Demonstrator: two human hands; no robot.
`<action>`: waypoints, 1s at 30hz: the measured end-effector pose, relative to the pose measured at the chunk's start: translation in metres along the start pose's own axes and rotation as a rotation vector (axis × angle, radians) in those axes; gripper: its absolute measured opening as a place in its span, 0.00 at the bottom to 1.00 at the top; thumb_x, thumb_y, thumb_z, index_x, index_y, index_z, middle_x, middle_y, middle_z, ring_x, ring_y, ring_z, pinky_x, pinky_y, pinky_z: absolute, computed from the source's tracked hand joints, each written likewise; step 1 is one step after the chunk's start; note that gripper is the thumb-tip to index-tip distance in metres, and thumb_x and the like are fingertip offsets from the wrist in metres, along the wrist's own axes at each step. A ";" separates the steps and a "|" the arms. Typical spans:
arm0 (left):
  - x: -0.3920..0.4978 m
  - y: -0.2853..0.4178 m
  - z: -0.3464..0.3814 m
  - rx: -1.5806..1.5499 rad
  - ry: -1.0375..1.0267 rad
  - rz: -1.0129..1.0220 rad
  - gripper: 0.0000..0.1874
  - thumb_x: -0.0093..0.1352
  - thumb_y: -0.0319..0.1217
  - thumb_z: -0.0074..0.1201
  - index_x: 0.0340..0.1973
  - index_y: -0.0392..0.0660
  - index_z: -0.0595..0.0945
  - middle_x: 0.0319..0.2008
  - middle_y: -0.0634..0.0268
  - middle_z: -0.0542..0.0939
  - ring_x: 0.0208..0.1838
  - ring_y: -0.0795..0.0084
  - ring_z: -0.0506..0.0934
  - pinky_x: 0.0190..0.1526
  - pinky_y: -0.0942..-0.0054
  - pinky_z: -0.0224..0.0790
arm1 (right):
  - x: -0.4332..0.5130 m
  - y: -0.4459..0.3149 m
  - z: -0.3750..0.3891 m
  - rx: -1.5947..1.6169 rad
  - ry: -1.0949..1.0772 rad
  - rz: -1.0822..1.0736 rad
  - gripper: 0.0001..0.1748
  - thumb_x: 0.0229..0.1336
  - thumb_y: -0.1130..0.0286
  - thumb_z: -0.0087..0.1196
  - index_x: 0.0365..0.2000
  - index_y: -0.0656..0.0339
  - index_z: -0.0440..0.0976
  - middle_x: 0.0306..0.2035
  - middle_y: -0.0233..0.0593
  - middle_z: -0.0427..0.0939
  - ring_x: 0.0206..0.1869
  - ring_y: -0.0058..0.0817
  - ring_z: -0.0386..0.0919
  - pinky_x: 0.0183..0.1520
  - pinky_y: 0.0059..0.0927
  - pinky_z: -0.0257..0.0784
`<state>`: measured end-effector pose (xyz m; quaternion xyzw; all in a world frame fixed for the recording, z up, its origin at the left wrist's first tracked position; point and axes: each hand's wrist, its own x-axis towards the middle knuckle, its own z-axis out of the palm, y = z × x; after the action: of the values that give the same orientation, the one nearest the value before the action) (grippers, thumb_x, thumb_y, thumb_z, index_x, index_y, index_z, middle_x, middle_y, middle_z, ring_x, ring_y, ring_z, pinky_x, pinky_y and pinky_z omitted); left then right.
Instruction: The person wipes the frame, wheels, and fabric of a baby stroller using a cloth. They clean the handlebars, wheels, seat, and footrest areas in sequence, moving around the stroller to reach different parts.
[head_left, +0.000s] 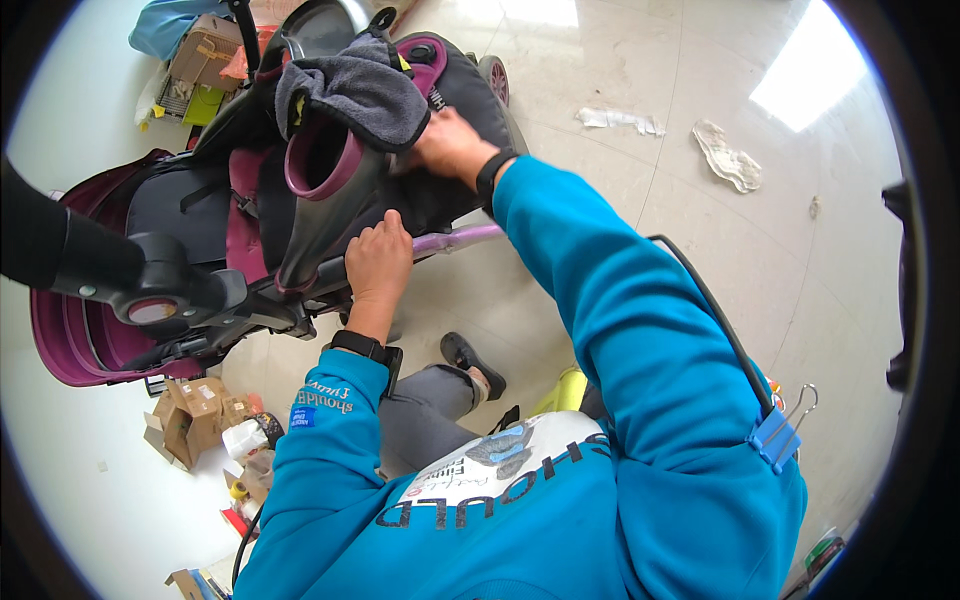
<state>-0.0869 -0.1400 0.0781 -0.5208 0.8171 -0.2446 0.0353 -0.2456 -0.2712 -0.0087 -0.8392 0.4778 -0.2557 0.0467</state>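
A baby stroller with a dark padded seat (176, 214) and a purple canopy (79, 330) stands before me. My left hand (381, 255) is closed around its side frame tube (330, 277), where a purple section (457, 238) runs on to the right. My right hand (450, 146) reaches down to the black padding (472, 97) by the tray. Its fingers are blurred and partly hidden, so what it holds does not show clearly. A grey cloth with black edging (356, 90) drapes over the tray, beside my right hand and above the purple-rimmed cup holder (324, 169).
Crumpled white wipes (726, 156) and a white strip (621, 121) lie on the tiled floor (585, 180). Cardboard boxes (196, 420) stand at lower left, a basket (206, 52) at upper left. A blue binder clip (776, 441) holds a cable at my right sleeve.
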 end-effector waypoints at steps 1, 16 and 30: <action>-0.002 0.000 -0.001 -0.008 -0.010 0.003 0.05 0.64 0.34 0.48 0.29 0.49 0.71 0.19 0.69 0.76 0.25 0.67 0.76 0.27 0.65 0.65 | 0.005 0.015 0.001 -0.071 0.154 0.063 0.16 0.53 0.63 0.49 0.43 0.35 0.75 0.56 0.21 0.69 0.59 0.27 0.65 0.51 0.40 0.64; 0.001 0.001 -0.002 -0.014 0.033 -0.006 0.06 0.66 0.33 0.46 0.28 0.49 0.71 0.18 0.68 0.77 0.25 0.66 0.77 0.27 0.66 0.66 | 0.030 -0.018 -0.043 0.299 0.051 0.266 0.19 0.54 0.62 0.48 0.46 0.55 0.74 0.55 0.42 0.71 0.58 0.42 0.67 0.51 0.44 0.67; -0.005 -0.003 0.003 -0.020 0.008 -0.022 0.05 0.66 0.35 0.45 0.30 0.49 0.71 0.20 0.67 0.78 0.27 0.65 0.78 0.29 0.65 0.67 | -0.091 -0.057 -0.050 0.346 -0.046 -0.043 0.18 0.48 0.59 0.58 0.41 0.52 0.77 0.53 0.27 0.71 0.58 0.34 0.65 0.53 0.39 0.63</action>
<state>-0.0812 -0.1379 0.0760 -0.5290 0.8140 -0.2389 0.0243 -0.2629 -0.1570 0.0179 -0.8344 0.4073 -0.3157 0.1957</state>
